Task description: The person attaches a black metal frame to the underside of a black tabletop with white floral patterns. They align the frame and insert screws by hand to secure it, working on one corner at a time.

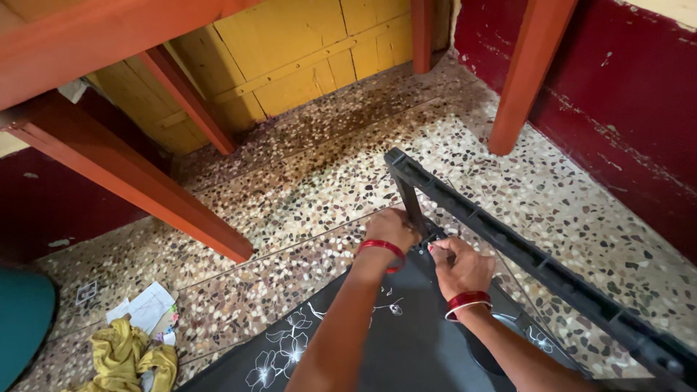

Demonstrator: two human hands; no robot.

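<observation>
Two hands at lower centre: left hand (392, 226) closed around the black frame bar (411, 197); right hand (460, 266) pinching its joint, above the black floral panel (385, 341).

Both hands meet at centre: left hand (392, 229) just left of right hand (461, 267), w/ a thin upright bar (412, 199) betw. them, left grip touching it. Bar stands at the near-left end of a long rail (537, 258) running diagonally to lower right. Flat panel (396, 341) lies under the forearms, on the floor (305, 181). Cloth heap (131, 356) & papers (149, 305) far left on floor. Wooden legs (519, 76) stand behind, door (290, 54) beyond them.
</observation>
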